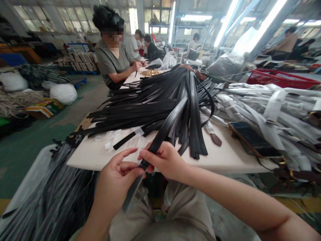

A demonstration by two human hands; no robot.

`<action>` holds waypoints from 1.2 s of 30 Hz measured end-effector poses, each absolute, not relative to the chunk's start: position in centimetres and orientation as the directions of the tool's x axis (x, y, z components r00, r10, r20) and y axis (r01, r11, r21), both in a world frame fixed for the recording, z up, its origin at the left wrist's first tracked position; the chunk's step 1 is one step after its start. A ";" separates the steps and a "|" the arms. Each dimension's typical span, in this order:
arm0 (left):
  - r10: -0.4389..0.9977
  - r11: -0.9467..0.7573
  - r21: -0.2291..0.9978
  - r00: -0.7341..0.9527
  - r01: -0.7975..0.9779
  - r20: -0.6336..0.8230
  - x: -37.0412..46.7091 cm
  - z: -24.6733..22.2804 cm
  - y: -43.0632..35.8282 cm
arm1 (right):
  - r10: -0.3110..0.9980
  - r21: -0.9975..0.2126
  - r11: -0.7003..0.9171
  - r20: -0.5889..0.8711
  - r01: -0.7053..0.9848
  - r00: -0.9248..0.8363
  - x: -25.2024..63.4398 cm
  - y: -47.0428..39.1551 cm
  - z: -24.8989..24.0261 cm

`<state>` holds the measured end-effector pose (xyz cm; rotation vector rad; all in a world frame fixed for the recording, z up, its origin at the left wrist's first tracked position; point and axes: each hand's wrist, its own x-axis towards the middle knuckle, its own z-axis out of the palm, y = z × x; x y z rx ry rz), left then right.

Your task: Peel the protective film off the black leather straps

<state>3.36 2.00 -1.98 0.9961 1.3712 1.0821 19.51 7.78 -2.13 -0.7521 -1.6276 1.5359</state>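
Note:
A black leather strap (164,129) runs from the pile on the table down between my two hands, its lower end hanging over my lap. My right hand (167,160) grips the strap with thumb on top and fingers beneath. Just below it, my left hand (120,177) pinches the same strap between thumb and fingers, its index finger stretched upward. Something clear, like plastic film, shows by the fingertips, too small to make out. Beyond my hands, a large heap of black straps (140,108) fans across the white table (100,159).
Wrapped straps (260,107) in white covering lie at the right, beside a phone (253,139). More straps (57,190) fill a container at lower left. A co-worker (112,57) stands across the table near gold-coloured small parts (149,72). A red basket (281,79) sits behind.

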 end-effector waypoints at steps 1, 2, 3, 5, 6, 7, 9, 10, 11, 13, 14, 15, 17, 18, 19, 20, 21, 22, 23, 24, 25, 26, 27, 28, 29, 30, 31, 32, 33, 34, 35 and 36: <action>0.970 0.235 0.972 -0.063 -0.014 -0.235 3.3 -2.1 1.9 | 0.811 -0.992 0.094 0.126 -0.087 -0.571 19.4 7.4 -2.3; 0.970 0.238 0.971 -0.052 -0.017 -0.238 3.2 -2.1 1.8 | 0.799 -0.993 0.081 0.119 -0.089 -0.589 19.4 7.3 -2.4; 0.968 0.247 0.969 -0.045 -0.012 -0.247 3.2 -2.2 1.8 | 0.809 -0.993 0.060 0.105 -0.097 -0.578 19.6 7.5 -2.3; 0.961 0.272 0.962 -0.054 0.014 -0.271 3.0 -2.2 1.7 | 0.878 -0.991 -0.015 0.049 -0.130 -0.477 20.1 8.5 -1.7; 0.959 0.278 0.960 -0.067 0.027 -0.276 2.9 -2.1 1.6 | 0.913 -0.988 -0.042 0.024 -0.152 -0.407 20.3 9.1 -1.4; 0.958 0.278 0.960 -0.079 0.035 -0.275 2.9 -2.0 1.6 | 0.937 -0.986 -0.042 0.017 -0.162 -0.348 20.4 9.5 -1.1; 0.960 0.267 0.963 -0.099 0.034 -0.263 2.8 -1.8 1.6 | 0.941 -0.992 0.011 0.052 -0.122 -0.335 20.1 9.5 -1.1; 0.962 0.258 0.966 -0.101 0.030 -0.254 2.8 -1.8 1.5 | 0.924 -0.996 0.047 0.074 -0.081 -0.374 19.8 9.0 -1.3; 0.964 0.250 0.968 -0.097 0.026 -0.246 2.8 -1.8 1.5 | 0.903 -0.995 0.084 0.096 -0.046 -0.420 19.4 8.4 -1.7; 0.968 0.236 0.972 -0.090 0.013 -0.234 2.8 -2.0 1.4 | 0.856 -0.989 0.150 0.132 -0.005 -0.500 18.7 7.0 -2.8; 0.969 0.233 0.972 -0.088 0.011 -0.231 2.8 -2.3 1.3 | 0.837 -0.984 0.180 0.151 0.004 -0.526 18.4 6.4 -3.3; 0.968 0.236 0.972 -0.086 0.009 -0.235 2.8 -2.6 1.3 | 0.824 -0.979 0.203 0.163 0.014 -0.543 18.2 6.0 -3.8; 0.968 0.241 0.970 -0.058 -0.028 -0.242 2.6 -3.4 1.2 | 0.820 -0.977 0.210 0.155 0.037 -0.551 18.1 5.7 -4.5; 0.971 0.238 0.969 -0.014 -0.065 -0.239 2.4 -3.8 1.2 | 0.826 -0.981 0.189 0.134 0.044 -0.547 18.2 5.7 -4.6; 0.972 0.234 0.966 0.047 -0.106 -0.230 2.2 -4.2 1.3 | 0.838 -0.986 0.158 0.111 0.044 -0.534 18.2 5.8 -4.7; 0.969 0.230 0.964 0.125 -0.135 -0.214 1.9 -4.6 1.3 | 0.848 -0.991 0.126 0.090 0.033 -0.522 18.3 5.9 -4.6; 0.956 0.230 0.963 0.216 -0.138 -0.198 1.7 -4.9 1.3 | 0.852 -0.995 0.099 0.076 0.017 -0.518 18.4 6.0 -4.5; 0.933 0.234 0.965 0.306 -0.115 -0.189 1.5 -5.1 1.4 | 0.842 -0.997 0.080 0.067 0.001 -0.535 18.5 6.1 -4.2; 0.903 0.241 0.967 0.382 -0.080 -0.194 1.2 -5.3 1.4 | 0.819 -0.998 0.069 0.063 -0.012 -0.570 18.7 6.3 -3.9; 0.876 0.248 0.968 0.435 -0.040 -0.206 1.1 -5.4 1.4 | 0.796 -0.998 0.059 0.059 -0.021 -0.603 18.8 6.5 -3.5; 0.858 0.250 0.968 0.463 -0.002 -0.221 0.9 -5.4 1.4 | 0.788 -0.999 0.039 0.052 -0.036 -0.614 19.1 6.9 -3.0; 0.849 0.249 0.968 0.473 0.033 -0.235 0.9 -5.3 1.4 | 0.804 -0.998 0.003 0.043 -0.069 -0.592 19.4 7.5 -2.5; 0.849 0.246 0.967 0.467 0.063 -0.246 0.8 -5.2 1.4 | 0.843 -0.991 -0.038 0.035 -0.125 -0.536 19.7 8.1 -1.9; 0.854 0.237 0.967 0.454 0.096 -0.254 0.9 -5.0 1.5 | 0.887 -0.979 -0.067 0.030 -0.193 -0.462 20.0 8.7 -1.3; 0.864 0.221 0.966 0.433 0.134 -0.258 0.9 -4.8 1.5 | 0.921 -0.963 -0.077 0.030 -0.257 -0.388 20.3 9.3 -0.8; 0.877 0.202 0.964 0.406 0.172 -0.256 1.1 -4.6 1.5 | 0.940 -0.953 -0.066 0.040 -0.295 -0.339 20.5 9.8 -0.4; 0.892 0.179 0.963 0.380 0.203 -0.246 1.3 -4.4 1.6 | 0.947 -0.954 -0.036 0.063 -0.297 -0.316 20.6 10.0 -0.1; 0.907 0.154 0.962 0.354 0.226 -0.229 1.5 -4.1 1.7 | 0.945 -0.965 0.011 0.096 -0.263 -0.313 20.6 10.0 0.0; 0.921 0.128 0.962 0.331 0.240 -0.205 1.7 -4.0 1.7 | 0.940 -0.977 0.064 0.127 -0.204 -0.317 20.5 9.8 -0.1; 0.929 0.103 0.964 0.321 0.246 -0.181 1.9 -3.8 1.7 | 0.935 -0.984 0.116 0.155 -0.138 -0.319 20.4 9.4 -0.4; 0.931 0.083 0.966 0.326 0.243 -0.162 2.0 -3.7 1.8 | 0.933 -0.983 0.169 0.183 -0.073 -0.310 20.4 9.0 -0.7; 0.929 0.074 0.968 0.336 0.239 -0.154 2.1 -3.6 1.8 | 0.933 -0.976 0.217 0.212 -0.017 -0.290 20.4 8.7 -1.0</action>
